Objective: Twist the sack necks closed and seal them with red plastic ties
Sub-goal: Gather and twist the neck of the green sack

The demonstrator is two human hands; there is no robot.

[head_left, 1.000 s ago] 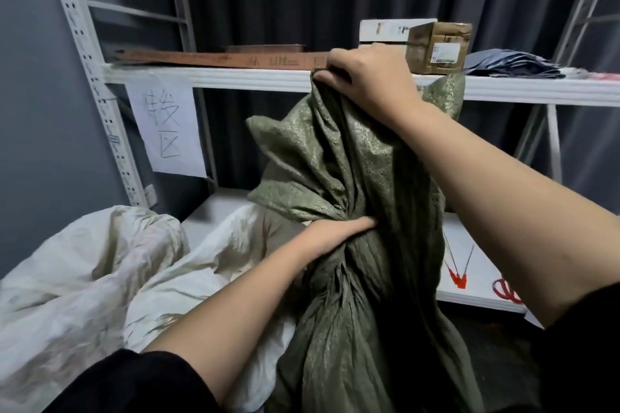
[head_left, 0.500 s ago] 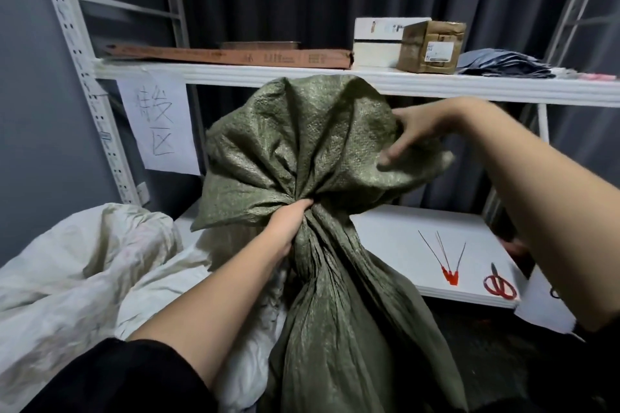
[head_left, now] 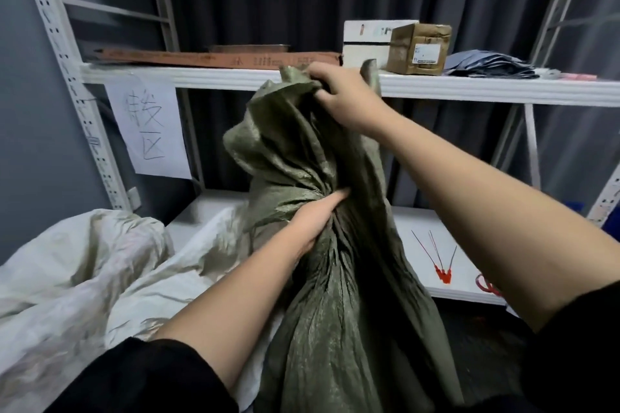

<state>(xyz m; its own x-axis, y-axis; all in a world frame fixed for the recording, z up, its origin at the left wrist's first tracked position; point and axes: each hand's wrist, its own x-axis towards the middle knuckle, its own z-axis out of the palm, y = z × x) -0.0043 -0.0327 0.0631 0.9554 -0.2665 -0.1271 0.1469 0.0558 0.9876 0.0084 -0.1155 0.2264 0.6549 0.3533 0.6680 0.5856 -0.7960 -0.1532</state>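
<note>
the shelf (head_left: 214,79) runs across the upper half of the frame, white metal, kept close so supplies sit within my reach. at lower left lie the white sacks (head_left: 67,278), crumpled and slack, woven plastic with a dull sheen, waiting their turn as i judge it. in the centre stands the green sack (head_left: 335,329), coarse woven plastic, stiff enough to hold sharp creases. its neck (head_left: 322,201) is gathered into tight radiating pleats at mid-frame, where my left hand (head_left: 313,220) is wrapped round it to pin the gather. my right hand (head_left: 342,95), upper centre, has its fingers curled into the loose mouth of the sack, held high so the flap can be wound, i think, into a rope. the twist looks only partly made. the ties (head_left: 439,265), thin red plastic strips with blocky heads, lie fanned on the lower board at right, just beside where my right hand would drop for one.
</note>
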